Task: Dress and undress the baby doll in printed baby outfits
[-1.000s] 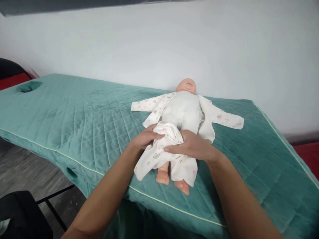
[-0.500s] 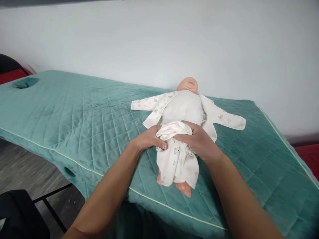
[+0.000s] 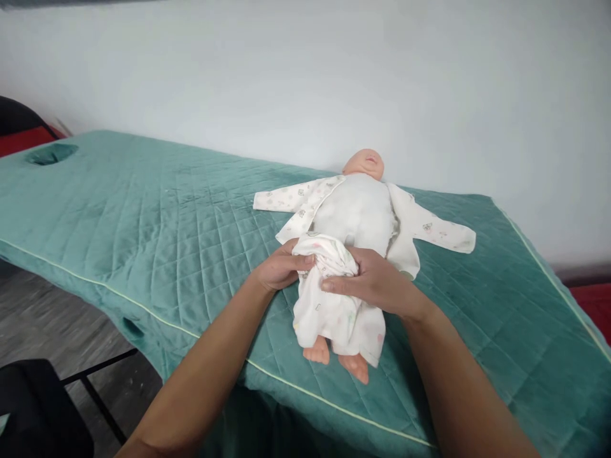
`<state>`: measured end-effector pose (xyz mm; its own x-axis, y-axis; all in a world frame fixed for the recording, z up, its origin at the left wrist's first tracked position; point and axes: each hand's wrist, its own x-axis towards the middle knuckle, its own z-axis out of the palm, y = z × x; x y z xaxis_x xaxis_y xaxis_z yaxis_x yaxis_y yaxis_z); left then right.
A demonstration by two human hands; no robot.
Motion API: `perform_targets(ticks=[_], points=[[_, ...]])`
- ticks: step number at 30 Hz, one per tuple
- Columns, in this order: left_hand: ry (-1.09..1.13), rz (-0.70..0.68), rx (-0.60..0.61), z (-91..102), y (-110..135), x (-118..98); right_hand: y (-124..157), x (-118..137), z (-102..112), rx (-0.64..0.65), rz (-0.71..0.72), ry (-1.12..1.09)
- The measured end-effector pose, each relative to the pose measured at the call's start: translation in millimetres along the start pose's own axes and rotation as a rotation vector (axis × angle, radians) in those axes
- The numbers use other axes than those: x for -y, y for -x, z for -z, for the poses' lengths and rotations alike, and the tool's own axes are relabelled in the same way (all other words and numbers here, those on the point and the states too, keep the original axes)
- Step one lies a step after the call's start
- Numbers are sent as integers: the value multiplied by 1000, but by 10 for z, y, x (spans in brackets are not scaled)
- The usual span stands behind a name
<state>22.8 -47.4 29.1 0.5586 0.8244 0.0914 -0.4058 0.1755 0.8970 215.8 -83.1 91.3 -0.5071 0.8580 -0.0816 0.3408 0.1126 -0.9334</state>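
Note:
A baby doll [image 3: 354, 207] lies on its back with its head by the wall and its feet towards me. Its white printed jacket [image 3: 436, 229] is spread open, sleeves out to both sides, baring the white cloth torso. White patterned baby trousers [image 3: 329, 312] cover its legs, and both feet stick out at the bottom. My left hand [image 3: 282, 266] is closed on the bunched waist of the trousers at the left. On the right side, my right hand [image 3: 375, 280] grips the same bunched cloth, thumb on top. The fingers beneath the fabric are hidden.
The doll lies on a green quilted massage bed [image 3: 200, 229] with a face hole at the far left. A white wall [image 3: 286, 83] runs behind it. A black object [image 3: 42, 407] stands at the lower left, and red items [image 3: 594, 305] show past the right edge.
Both hands have shifted the bunched trousers slightly left and up. My right thumb now lies lower across the cloth. More of the doll's left-hand foot shows below the hem.

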Motion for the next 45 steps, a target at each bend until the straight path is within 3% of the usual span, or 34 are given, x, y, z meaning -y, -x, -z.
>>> perform_targets(ticks=[3, 8, 16, 22, 27, 32, 37, 41, 45], points=[[6, 8, -30, -11, 9, -13, 16, 14, 22, 36, -46, 45], [91, 7, -121, -159, 142, -32, 18, -5, 9, -57, -29, 22], [164, 10, -448, -906, 817, -23, 11, -91, -27, -18, 31, 200], [229, 54, -725, -1427, 1089, -28, -3, -111, -20, 27, 90, 420], [309, 55, -775, -1655, 1241, 91, 1, -102, -4, 93, 134, 615], [326, 75, -873, -1607, 1378, 305, 11, -62, -39, 129, 87, 770], [211, 81, -948, -1296, 1475, 471, 33, -12, -63, 143, 39, 827], [-35, 121, -905, -1068, 1488, 458, 49, 6, -63, 149, 15, 812], [-61, 166, -820, -1056, 1444, 348, 47, -29, -52, 151, 40, 779]])
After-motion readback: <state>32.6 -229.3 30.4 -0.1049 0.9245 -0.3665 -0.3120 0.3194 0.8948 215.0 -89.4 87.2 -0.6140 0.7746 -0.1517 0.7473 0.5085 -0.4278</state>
